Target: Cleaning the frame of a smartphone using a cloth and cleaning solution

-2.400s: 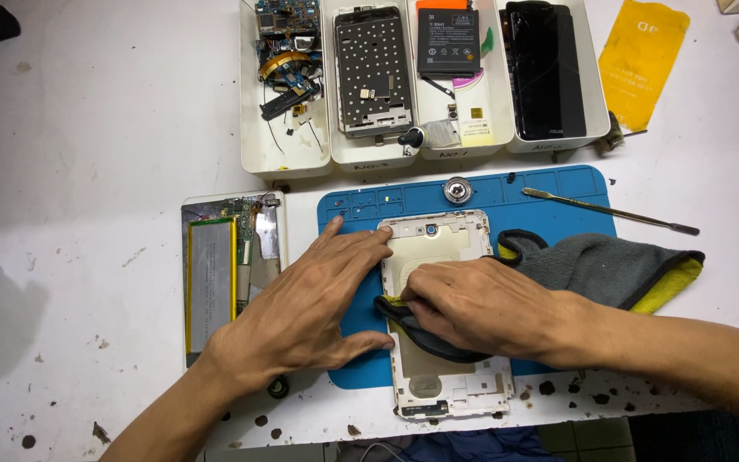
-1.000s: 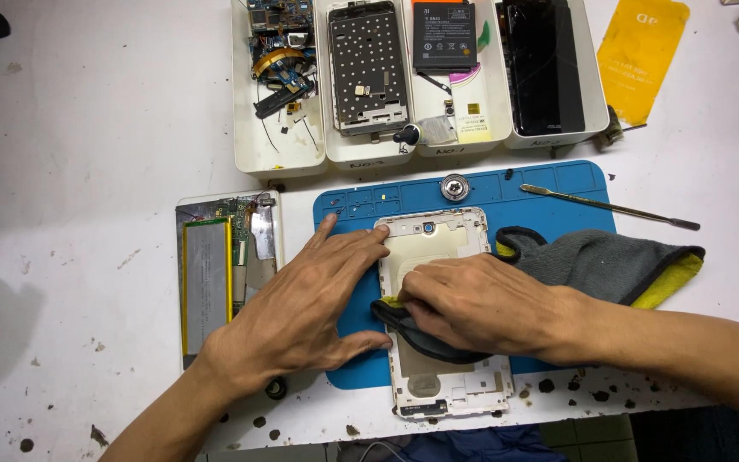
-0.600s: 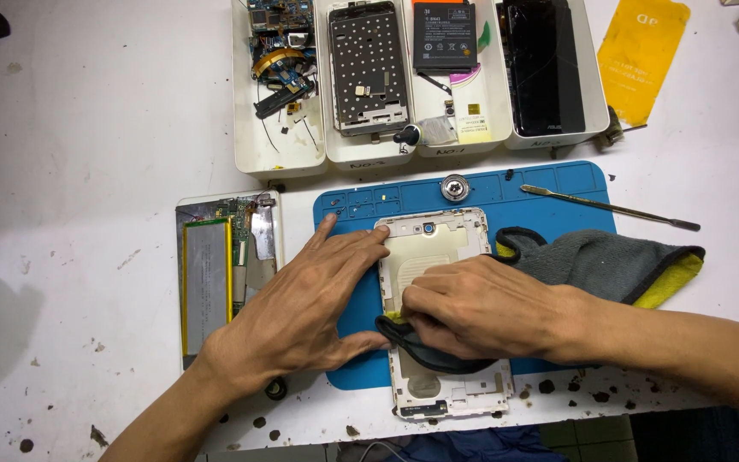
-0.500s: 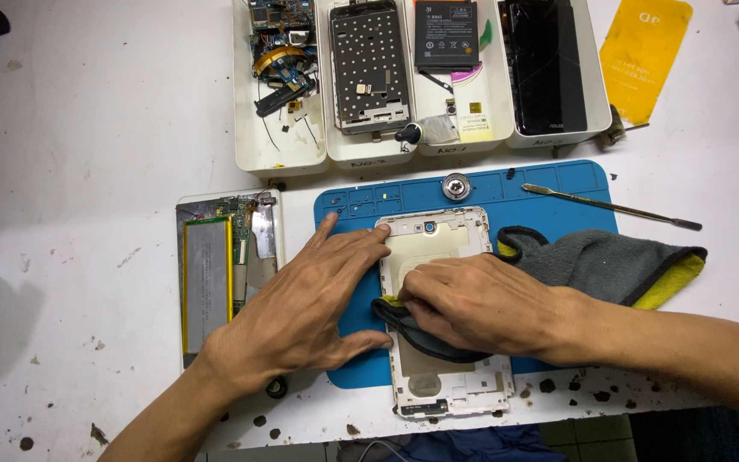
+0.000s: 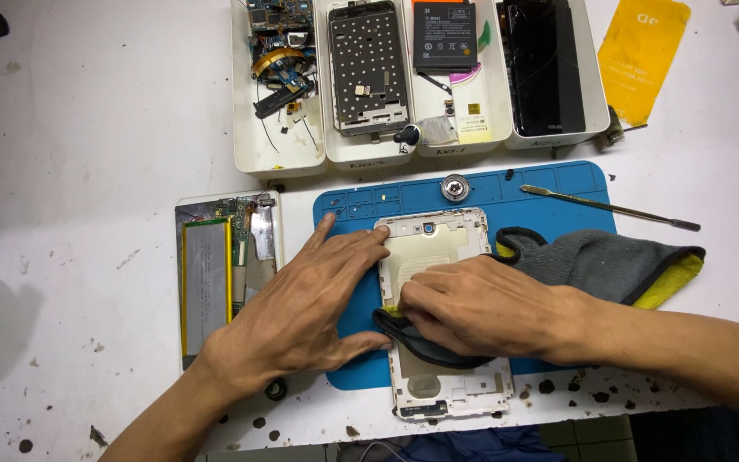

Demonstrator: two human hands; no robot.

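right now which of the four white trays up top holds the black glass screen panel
The rightmost white tray, beside the yellow sleeve; the other three hold circuit parts, a metal frame and a battery.

The right hand [image 5: 481, 308] has shifted a little on the phone frame [image 5: 445, 248]: about half a second ago it sat slightly higher, and now it lies lower again, as before. The cloth [image 5: 609, 261] edge under it moved with it, its dark rim curling below the fingers.
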